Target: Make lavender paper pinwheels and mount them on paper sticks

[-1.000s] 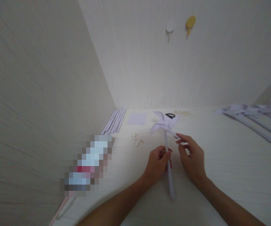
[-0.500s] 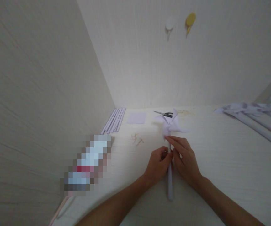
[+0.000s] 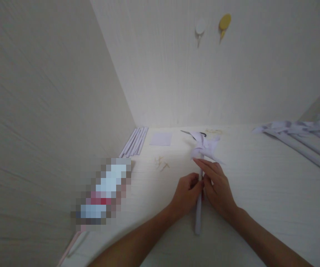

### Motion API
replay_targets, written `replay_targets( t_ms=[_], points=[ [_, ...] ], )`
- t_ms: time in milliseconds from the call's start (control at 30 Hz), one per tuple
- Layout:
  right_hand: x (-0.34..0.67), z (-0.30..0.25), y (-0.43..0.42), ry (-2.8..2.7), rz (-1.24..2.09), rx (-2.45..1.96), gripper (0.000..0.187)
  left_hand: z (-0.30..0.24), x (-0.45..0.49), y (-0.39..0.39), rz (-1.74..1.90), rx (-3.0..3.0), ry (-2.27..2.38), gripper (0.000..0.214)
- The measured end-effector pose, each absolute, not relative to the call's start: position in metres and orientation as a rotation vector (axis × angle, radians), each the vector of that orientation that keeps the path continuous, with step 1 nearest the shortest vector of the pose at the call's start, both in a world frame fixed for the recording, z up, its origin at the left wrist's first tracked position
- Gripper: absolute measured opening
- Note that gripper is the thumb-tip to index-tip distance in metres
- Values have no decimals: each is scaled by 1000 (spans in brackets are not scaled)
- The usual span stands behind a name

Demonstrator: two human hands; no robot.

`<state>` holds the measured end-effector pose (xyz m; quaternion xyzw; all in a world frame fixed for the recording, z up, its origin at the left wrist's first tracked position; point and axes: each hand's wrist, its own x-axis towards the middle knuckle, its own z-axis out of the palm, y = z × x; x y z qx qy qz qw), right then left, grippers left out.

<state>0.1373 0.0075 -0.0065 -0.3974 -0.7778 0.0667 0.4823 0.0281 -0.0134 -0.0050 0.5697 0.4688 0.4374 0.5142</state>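
Observation:
A white paper pinwheel (image 3: 204,148) on a rolled paper stick (image 3: 198,217) stands up from the pale table (image 3: 260,207). My left hand (image 3: 186,194) is wrapped round the stick below the wheel. My right hand (image 3: 218,187) is beside it on the right, fingers pressed against the stick, with the fingertips reaching up to the base of the blades.
Several rolled paper sticks (image 3: 135,141) lie by the left wall. A paper square (image 3: 161,139), scissors (image 3: 189,132) and small pale scraps (image 3: 162,164) lie behind. Finished pinwheels (image 3: 293,129) lie at the right. A blurred patch (image 3: 103,194) sits left. Two hooks (image 3: 212,26) hang on the wall.
My right hand moved from the tip of a blade inward to the stick just under the wheel. The blades have turned. The left hand kept its hold.

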Motion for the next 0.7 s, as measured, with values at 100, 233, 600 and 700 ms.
replay_targets(
  t_ms=[100,233,600,700],
  points=[
    [137,-6,6,-1881,182,-949,47,-4,27,-13,1076,1281,1119,15],
    [136,-5,4,-1858,176,-918,47,-1,26,-12,1070,1162,1103,18],
    [142,-2,9,-1526,192,-1112,60,0,26,-13,1027,1167,1116,23],
    [142,-5,12,-1520,301,-1123,61,1,26,-13,1027,1167,1116,23]
  ],
)
